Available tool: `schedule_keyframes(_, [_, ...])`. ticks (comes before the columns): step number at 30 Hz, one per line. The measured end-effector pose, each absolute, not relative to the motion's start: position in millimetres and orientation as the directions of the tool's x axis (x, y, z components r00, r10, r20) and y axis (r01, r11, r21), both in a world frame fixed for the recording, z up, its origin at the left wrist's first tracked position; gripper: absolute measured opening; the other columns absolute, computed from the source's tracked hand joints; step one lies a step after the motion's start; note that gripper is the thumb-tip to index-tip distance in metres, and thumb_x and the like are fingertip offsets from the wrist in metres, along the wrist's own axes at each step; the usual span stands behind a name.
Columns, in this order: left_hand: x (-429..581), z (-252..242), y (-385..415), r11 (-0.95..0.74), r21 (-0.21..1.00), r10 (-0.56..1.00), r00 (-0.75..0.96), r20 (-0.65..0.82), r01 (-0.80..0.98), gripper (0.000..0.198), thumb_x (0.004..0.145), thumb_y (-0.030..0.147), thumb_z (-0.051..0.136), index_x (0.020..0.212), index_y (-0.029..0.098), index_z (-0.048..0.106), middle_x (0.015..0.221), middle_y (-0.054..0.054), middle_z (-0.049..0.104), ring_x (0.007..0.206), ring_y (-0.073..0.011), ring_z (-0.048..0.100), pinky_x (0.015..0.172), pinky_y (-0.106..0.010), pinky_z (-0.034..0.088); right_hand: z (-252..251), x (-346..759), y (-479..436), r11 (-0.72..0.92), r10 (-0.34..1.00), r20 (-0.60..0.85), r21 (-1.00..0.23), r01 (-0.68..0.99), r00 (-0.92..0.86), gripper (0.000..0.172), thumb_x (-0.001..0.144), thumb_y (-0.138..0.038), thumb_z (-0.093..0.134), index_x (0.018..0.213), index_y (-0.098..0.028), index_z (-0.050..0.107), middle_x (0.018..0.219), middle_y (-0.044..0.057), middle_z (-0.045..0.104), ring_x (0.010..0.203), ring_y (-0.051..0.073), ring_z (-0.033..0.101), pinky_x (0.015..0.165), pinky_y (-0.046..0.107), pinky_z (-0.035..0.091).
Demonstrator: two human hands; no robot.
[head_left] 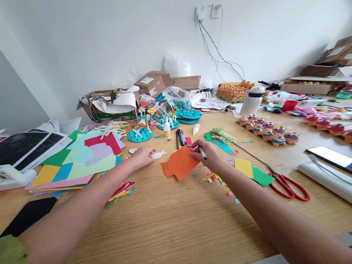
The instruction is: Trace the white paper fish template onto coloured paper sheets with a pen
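An orange paper cutout lies on the wooden table between my hands. My right hand is closed on a white marker and rests at the cutout's right edge. My left hand lies on the table with its fingers on or beside a white fish-shaped paper, just left of the orange piece; whether it grips the fish I cannot tell.
A pile of coloured paper sheets lies at the left. Red-handled scissors sit to the right, near yellow and green paper pieces. Markers, glue bottles, blue paper craft plates, egg-carton crafts and cardboard boxes crowd the back.
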State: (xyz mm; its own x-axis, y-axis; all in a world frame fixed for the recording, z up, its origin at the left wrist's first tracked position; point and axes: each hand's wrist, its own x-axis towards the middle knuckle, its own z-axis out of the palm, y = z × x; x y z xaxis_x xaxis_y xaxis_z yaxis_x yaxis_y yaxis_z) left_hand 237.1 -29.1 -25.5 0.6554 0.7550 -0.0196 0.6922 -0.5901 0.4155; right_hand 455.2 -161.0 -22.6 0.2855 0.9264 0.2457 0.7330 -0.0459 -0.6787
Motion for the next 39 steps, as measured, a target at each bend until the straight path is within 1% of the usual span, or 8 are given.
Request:
schedule_keyframes(3, [245.5, -27.2, -24.7, -0.623, 0.351, 0.727, 0.683, -0.069, 0.699, 0.03, 0.076, 0.025, 0.061, 0.104, 0.016, 0.056, 0.113, -0.008, 0.054, 0.103, -0.0221, 0.05, 0.089, -0.039, 0.038, -26.9, 455.0, -159.0, -0.033, 0.925, 0.258, -0.676, 0.736, 0.279, 0.013, 0.065, -0.015, 0.052, 0.078, -0.019, 0.052, 0.059, -0.003, 0.056, 0.054, 0.013, 0.051, 0.051, 0.023, 0.035])
schedule_keyframes(6, [252.0, -30.7, -15.0, -0.634, 0.291, 0.716, 0.686, -0.131, 0.717, 0.029, 0.084, 0.032, 0.054, 0.107, 0.015, 0.054, 0.114, -0.008, 0.052, 0.103, -0.0221, 0.051, 0.088, -0.044, 0.041, -29.7, 454.8, -159.3, -0.031, 0.921, 0.267, -0.674, 0.738, 0.283, 0.014, 0.066, -0.014, 0.052, 0.078, -0.019, 0.052, 0.061, -0.002, 0.057, 0.056, 0.014, 0.052, 0.052, 0.023, 0.036])
schedule_keyframes(13, [263.0, -30.9, 4.5, -0.676, 0.198, 0.654, 0.702, -0.282, 0.71, 0.028, 0.086, 0.031, 0.051, 0.108, 0.014, 0.053, 0.109, -0.007, 0.055, 0.094, -0.0194, 0.055, 0.08, -0.04, 0.048, -42.0, 453.0, -159.3, -0.035, 0.903, 0.292, -0.678, 0.734, 0.313, 0.015, 0.068, -0.017, 0.05, 0.083, -0.019, 0.053, 0.066, 0.0, 0.061, 0.06, 0.015, 0.054, 0.055, 0.024, 0.037])
schedule_keyframes(21, [268.7, -25.6, 11.0, -0.663, 0.21, 0.621, 0.685, -0.382, 0.718, 0.027, 0.087, 0.031, 0.051, 0.108, 0.014, 0.053, 0.108, -0.007, 0.055, 0.092, -0.019, 0.056, 0.078, -0.038, 0.049, -51.3, 455.0, -158.3, -0.013, 0.894, 0.314, -0.695, 0.719, 0.32, 0.017, 0.068, -0.019, 0.05, 0.085, -0.02, 0.053, 0.067, -0.001, 0.061, 0.059, 0.014, 0.054, 0.055, 0.024, 0.037])
schedule_keyframes(26, [269.0, -23.2, 7.7, -0.654, 0.211, 0.624, 0.676, -0.391, 0.726, 0.028, 0.086, 0.03, 0.052, 0.108, 0.013, 0.053, 0.107, -0.007, 0.056, 0.092, -0.0193, 0.056, 0.078, -0.039, 0.049, -55.2, 455.8, -156.5, -0.002, 0.887, 0.318, -0.721, 0.693, 0.334, 0.016, 0.066, -0.018, 0.05, 0.082, -0.02, 0.052, 0.064, -0.002, 0.06, 0.057, 0.014, 0.053, 0.055, 0.024, 0.037])
schedule_keyframes(31, [267.4, -21.8, -3.5, -0.644, 0.212, 0.663, 0.674, -0.326, 0.735, 0.029, 0.086, 0.03, 0.051, 0.11, 0.014, 0.051, 0.109, -0.008, 0.055, 0.093, -0.019, 0.056, 0.078, -0.039, 0.049, -51.1, 451.0, -157.5, 0.009, 0.879, 0.32, -0.753, 0.659, 0.354, 0.016, 0.063, -0.016, 0.051, 0.079, -0.02, 0.052, 0.062, -0.002, 0.059, 0.056, 0.014, 0.052, 0.053, 0.023, 0.036])
schedule_keyframes(36, [258.4, -22.4, -6.0, -0.613, 0.275, 0.694, 0.671, -0.261, 0.741, 0.029, 0.086, 0.03, 0.051, 0.11, 0.014, 0.051, 0.107, -0.007, 0.055, 0.091, -0.0183, 0.056, 0.076, -0.038, 0.049, -48.6, 448.5, -157.7, 0.036, 0.868, 0.323, -0.798, 0.602, 0.377, 0.015, 0.061, -0.016, 0.052, 0.075, -0.02, 0.053, 0.058, -0.004, 0.056, 0.052, 0.013, 0.049, 0.05, 0.023, 0.033])
schedule_keyframes(39, [249.5, -22.3, -5.5, -0.58, 0.339, 0.705, 0.665, -0.246, 0.741, 0.029, 0.085, 0.024, 0.052, 0.112, 0.014, 0.049, 0.099, -0.006, 0.057, 0.081, -0.0156, 0.058, 0.069, -0.032, 0.05, -45.2, 453.6, -158.7, 0.079, 0.847, 0.347, -0.831, 0.55, 0.402, 0.014, 0.061, -0.018, 0.054, 0.075, -0.02, 0.053, 0.056, -0.004, 0.055, 0.051, 0.013, 0.047, 0.051, 0.023, 0.033])
